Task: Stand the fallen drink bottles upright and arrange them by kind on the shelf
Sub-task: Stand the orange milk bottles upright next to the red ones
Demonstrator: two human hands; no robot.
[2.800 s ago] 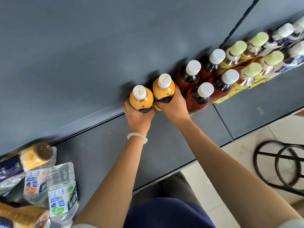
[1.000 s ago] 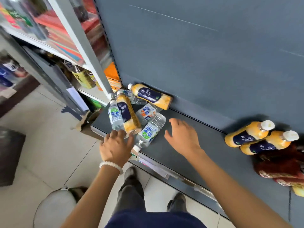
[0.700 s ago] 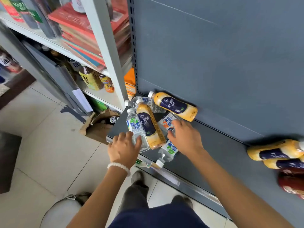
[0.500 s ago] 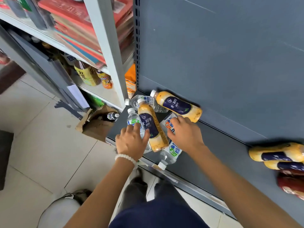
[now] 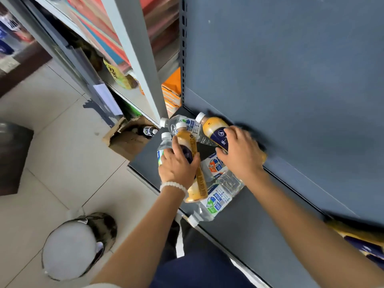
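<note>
A heap of fallen bottles lies at the left end of the dark grey shelf [image 5: 239, 229]. My left hand [image 5: 178, 166] grips a lying orange juice bottle [image 5: 199, 183] with a dark label. My right hand [image 5: 241, 152] grips a second orange juice bottle [image 5: 214, 126] lying against the back panel. Clear water bottles lie around them: one near the front edge [image 5: 216, 201], one at the back left [image 5: 187, 124], one under my left hand [image 5: 164, 146]. Another labelled bottle [image 5: 214, 166] shows between my hands. An orange bottle [image 5: 361, 242] shows at the right edge, blurred.
A grey upright post [image 5: 135, 48] and a neighbouring shelf with books and cartons stand to the left. A torn cardboard box [image 5: 128, 138] with a bottle in it sits on the tiled floor. A round white stool [image 5: 70, 246] stands below left. My legs are close to the shelf front.
My left hand has moved up onto the front orange bottle and closed round it. My right hand has moved from the water bottles to the rear orange bottle and gripped it.
</note>
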